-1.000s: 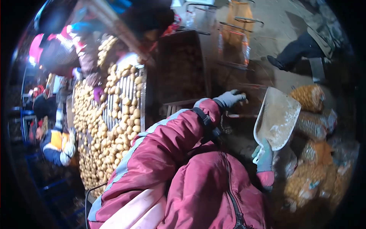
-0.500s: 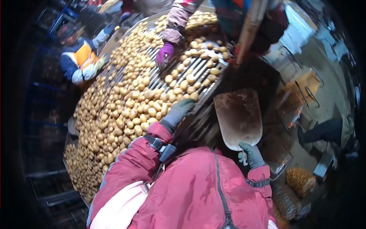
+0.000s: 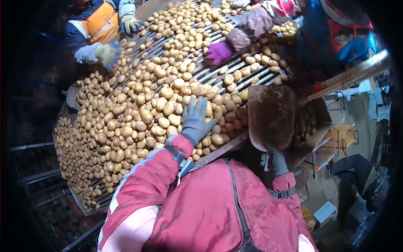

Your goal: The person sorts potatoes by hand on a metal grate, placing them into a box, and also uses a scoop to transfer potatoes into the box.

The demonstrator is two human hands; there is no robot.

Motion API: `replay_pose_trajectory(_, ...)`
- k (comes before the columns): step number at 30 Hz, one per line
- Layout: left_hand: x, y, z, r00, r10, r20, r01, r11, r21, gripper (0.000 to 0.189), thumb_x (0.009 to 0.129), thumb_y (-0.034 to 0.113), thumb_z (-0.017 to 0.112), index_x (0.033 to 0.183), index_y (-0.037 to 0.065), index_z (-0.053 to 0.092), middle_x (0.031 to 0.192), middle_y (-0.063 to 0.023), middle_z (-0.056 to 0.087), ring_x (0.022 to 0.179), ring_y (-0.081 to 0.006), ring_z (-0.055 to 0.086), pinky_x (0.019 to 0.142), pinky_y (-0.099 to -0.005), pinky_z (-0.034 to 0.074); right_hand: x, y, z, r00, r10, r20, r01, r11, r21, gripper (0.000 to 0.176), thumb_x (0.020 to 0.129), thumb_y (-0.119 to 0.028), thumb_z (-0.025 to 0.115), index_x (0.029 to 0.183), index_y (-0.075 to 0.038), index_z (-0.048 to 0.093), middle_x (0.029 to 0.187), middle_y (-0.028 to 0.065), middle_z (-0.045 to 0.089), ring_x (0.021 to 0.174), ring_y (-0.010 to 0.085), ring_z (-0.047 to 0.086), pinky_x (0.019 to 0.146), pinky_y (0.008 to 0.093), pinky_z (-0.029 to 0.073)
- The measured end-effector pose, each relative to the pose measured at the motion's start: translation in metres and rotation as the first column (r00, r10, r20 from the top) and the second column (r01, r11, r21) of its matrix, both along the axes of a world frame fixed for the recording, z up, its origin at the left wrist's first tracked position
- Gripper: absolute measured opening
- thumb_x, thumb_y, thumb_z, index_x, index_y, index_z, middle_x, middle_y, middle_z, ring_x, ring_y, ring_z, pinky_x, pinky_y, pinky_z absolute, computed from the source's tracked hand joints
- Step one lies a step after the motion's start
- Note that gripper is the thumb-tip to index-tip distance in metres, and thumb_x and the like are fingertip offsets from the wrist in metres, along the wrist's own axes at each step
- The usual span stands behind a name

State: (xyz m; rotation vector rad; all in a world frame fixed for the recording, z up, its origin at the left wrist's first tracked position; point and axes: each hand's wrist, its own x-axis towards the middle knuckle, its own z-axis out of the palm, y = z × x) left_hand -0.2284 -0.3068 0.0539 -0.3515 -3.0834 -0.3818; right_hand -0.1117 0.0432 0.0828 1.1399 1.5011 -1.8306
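A broad heap of potatoes (image 3: 138, 122) covers a slatted metal sorting table (image 3: 201, 75) in front of me. My gloved left hand (image 3: 195, 119) lies on the near potatoes, fingers spread and palm down, gripping nothing. Low on the right, my gloved right hand (image 3: 276, 163) is closed round the handle of a wide, dirt-stained scoop (image 3: 270, 117). The scoop's pan points away from me beside the table's right edge, with no potatoes visible in it. Part of the handle is hidden by my fingers.
Across the table, one person's gloved hands (image 3: 108, 53) work at the potatoes. A purple-gloved hand (image 3: 219, 53) of another person reaches over the bars. A wooden pole (image 3: 352, 77) slants in at right, above a box of potatoes (image 3: 305, 124).
My left hand has moved from the table's edge onto the potatoes, fingers now spread. The scoop stays in my right hand, now closer to the table's edge. My view has shifted.
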Motion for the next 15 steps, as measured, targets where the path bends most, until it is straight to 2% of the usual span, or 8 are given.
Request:
replay_pose_trajectory(2,-0.019,0.022,0.007,1.000,0.005,0.015,-0.005,1.000,0.004,0.089,0.086,0.059,0.067,0.156,0.011,0.039,0.160,-0.0101,0.038,0.150,-0.0338,0.028,0.116,-0.0583,0.025,-0.014,-0.011,0.034,0.999,0.013,0.053,-0.012,1.000,-0.028,0.030,0.095,-0.037,0.067,0.107,-0.009,0.065,0.067,0.0032,0.062,0.050,0.0161,0.060,0.043,0.0291,0.046)
replay_pose_trajectory(6,-0.057,0.065,0.027,0.980,-0.095,0.175,0.088,0.995,0.047,0.082,0.089,0.055,0.065,0.154,0.013,0.041,0.156,-0.0099,0.043,0.148,-0.0329,0.032,0.119,-0.0653,0.018,-0.018,-0.002,0.021,0.996,-0.087,-0.009,0.087,0.996,-0.031,0.028,0.094,-0.041,0.069,0.101,-0.014,0.066,0.060,0.0038,0.061,0.044,0.0176,0.058,0.038,0.0302,0.044)
replay_pose_trajectory(8,-0.078,0.091,0.029,0.960,-0.146,0.239,0.132,0.989,0.072,0.078,0.090,0.054,0.064,0.154,0.013,0.043,0.154,-0.0098,0.046,0.147,-0.0324,0.034,0.120,-0.0689,0.015,-0.027,0.001,0.030,0.999,-0.054,0.000,0.054,0.998,0.010,0.030,0.094,-0.043,0.068,0.099,-0.013,0.066,0.059,0.0042,0.061,0.043,0.0176,0.058,0.037,0.0297,0.042)
replay_pose_trajectory(10,-0.094,0.124,-0.012,0.995,-0.099,-0.017,0.099,0.995,0.027,0.073,0.090,0.045,0.064,0.152,0.013,0.044,0.154,-0.0108,0.046,0.148,-0.0328,0.033,0.120,-0.0678,0.016,-0.035,0.010,0.032,0.998,-0.005,0.060,0.003,1.000,0.026,0.032,0.094,-0.043,0.068,0.097,-0.012,0.066,0.059,0.0042,0.061,0.041,0.0175,0.057,0.035,0.0295,0.040)
replay_pose_trajectory(12,-0.109,0.149,-0.022,0.990,-0.137,-0.026,0.137,0.990,0.030,0.071,0.089,0.037,0.065,0.152,0.012,0.044,0.155,-0.0124,0.045,0.149,-0.0344,0.033,0.123,-0.0624,0.017,-0.038,0.018,0.028,0.997,-0.054,0.055,0.053,0.998,0.018,0.031,0.094,-0.042,0.068,0.095,-0.011,0.066,0.057,0.0039,0.060,0.040,0.0176,0.055,0.034,0.0298,0.039)
replay_pose_trajectory(13,-0.120,0.159,-0.015,0.944,-0.184,0.274,0.069,0.922,0.382,0.069,0.087,0.033,0.065,0.150,0.010,0.046,0.155,-0.0145,0.044,0.149,-0.0359,0.032,0.124,-0.0553,0.019,-0.041,0.021,0.032,0.998,-0.060,0.037,0.060,0.998,0.005,0.030,0.094,-0.040,0.067,0.095,-0.011,0.066,0.058,0.0033,0.060,0.041,0.0175,0.056,0.035,0.0295,0.040)
replay_pose_trajectory(14,-0.107,0.159,-0.010,0.950,-0.226,0.215,0.097,0.870,0.482,0.072,0.085,0.034,0.067,0.149,0.009,0.047,0.153,-0.0168,0.045,0.148,-0.0373,0.034,0.124,-0.0513,0.022,-0.044,0.024,0.034,0.998,-0.067,0.021,0.067,0.998,-0.012,0.028,0.094,-0.039,0.067,0.095,-0.011,0.066,0.059,0.0028,0.060,0.042,0.0174,0.056,0.036,0.0293,0.040)
replay_pose_trajectory(15,-0.100,0.153,-0.007,0.959,-0.244,0.147,0.156,0.883,0.442,0.074,0.083,0.035,0.069,0.148,0.009,0.047,0.153,-0.0170,0.045,0.147,-0.0371,0.035,0.123,-0.0515,0.024,-0.044,0.032,0.027,0.998,-0.063,0.024,0.063,0.998,-0.023,0.028,0.094,-0.039,0.067,0.095,-0.011,0.066,0.059,0.0028,0.060,0.042,0.0174,0.056,0.036,0.0293,0.040)
